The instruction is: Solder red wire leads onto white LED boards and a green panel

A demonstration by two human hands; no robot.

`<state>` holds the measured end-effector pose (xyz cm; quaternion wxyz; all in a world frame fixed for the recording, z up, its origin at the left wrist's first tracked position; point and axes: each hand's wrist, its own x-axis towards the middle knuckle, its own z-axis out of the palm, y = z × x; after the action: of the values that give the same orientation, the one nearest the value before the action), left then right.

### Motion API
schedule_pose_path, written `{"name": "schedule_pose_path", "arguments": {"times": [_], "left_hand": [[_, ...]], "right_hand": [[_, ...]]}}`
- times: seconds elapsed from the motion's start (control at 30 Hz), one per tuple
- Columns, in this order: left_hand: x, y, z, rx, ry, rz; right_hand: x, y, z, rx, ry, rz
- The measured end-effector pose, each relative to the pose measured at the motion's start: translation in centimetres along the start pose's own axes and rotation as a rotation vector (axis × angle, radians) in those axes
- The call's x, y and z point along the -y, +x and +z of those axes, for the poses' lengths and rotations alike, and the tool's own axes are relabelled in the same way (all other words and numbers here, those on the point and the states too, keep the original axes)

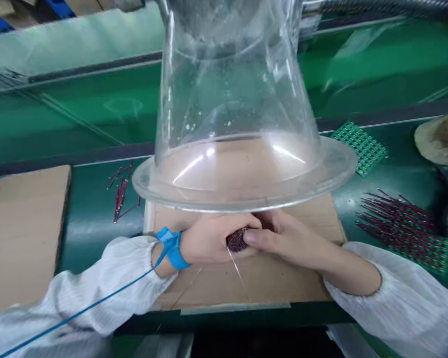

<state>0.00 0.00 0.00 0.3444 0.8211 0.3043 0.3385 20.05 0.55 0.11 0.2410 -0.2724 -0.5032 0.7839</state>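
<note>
Near edge: a blue cord [108, 298] is running along the left white sleeve [115, 278] to a blue wrist strap [174, 248], likely for grounding. A fine shiny wire [236, 267] is trailing from the hands toward the person.

The left hand [214, 238] is curling closed around a dark, grainy-ended bundle [236, 240], probably to hold its pieces together. The right hand [283, 239] is laying its thumb against the bundle's right side, seemingly steadying or evening it; its other fingers are partly hidden, so whether it is pinching, one cannot tell.

Beneath, a cardboard sheet [306, 281] is covering part of the green worktop [93, 214], perhaps as padding. Right of it, dark red rods [399, 221] are lying in a loose heap, partly over a green grid. Left, a few red rods [121, 194] are lying scattered beside another cardboard sheet [22, 223].

Over the central cardboard, a clear flared hood [231, 109] is hanging, presumably for extraction. Farther right, a green perforated mat [360, 146] is resting flat.
</note>
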Motion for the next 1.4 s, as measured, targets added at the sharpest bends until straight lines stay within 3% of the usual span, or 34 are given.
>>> {"name": "schedule_pose_path", "arguments": {"times": [0.7, 0.93, 1.4], "left_hand": [[0.7, 0.2, 0.4, 0.024, -0.097, 0.051], [0.6, -0.1, 0.6, 0.068, -0.027, 0.011], [0.6, 0.3, 0.2, 0.063, -0.14, 0.001]], "right_hand": [[0.6, 0.1, 1.0, -0.1, -0.027, 0.055], [0.4, 0.3, 1.3, -0.123, -0.024, 0.077], [0.2, 0.4, 1.8, -0.148, -0.039, 0.037]]}}
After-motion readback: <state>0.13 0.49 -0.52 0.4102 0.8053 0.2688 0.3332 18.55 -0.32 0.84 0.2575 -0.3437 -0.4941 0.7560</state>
